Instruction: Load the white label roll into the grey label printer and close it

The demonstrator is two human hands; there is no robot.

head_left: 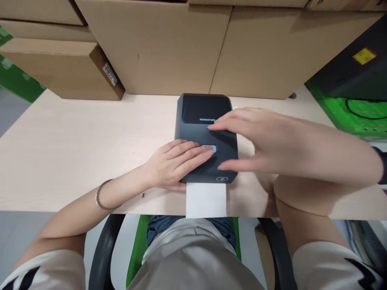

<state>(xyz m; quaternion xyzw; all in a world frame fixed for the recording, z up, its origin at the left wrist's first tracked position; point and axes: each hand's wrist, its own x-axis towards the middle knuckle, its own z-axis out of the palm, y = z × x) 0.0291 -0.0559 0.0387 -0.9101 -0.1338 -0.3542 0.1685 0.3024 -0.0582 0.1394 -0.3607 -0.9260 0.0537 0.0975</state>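
A dark grey label printer [208, 135] with a glossy black panel stands on the pale wooden table in front of me. White label paper [206, 200] sticks out of its near side and reaches past the table edge. My left hand [178, 161] lies over the printer's left side, fingers stretched out, the fingertips at a small light window [214, 148] in the lid. Above the right part of the lid is my right hand [256, 139], thumb and fingers spread apart with nothing between them. I cannot tell whether its fingertips touch the lid.
Large cardboard boxes [169, 48] form a wall behind the printer. A flatter box [57, 66] with a label stands at the left. On the right are a dark case [353, 60] with a yellow sticker and a green crate [353, 121] holding a cable. Chair armrests [104, 249] flank me.
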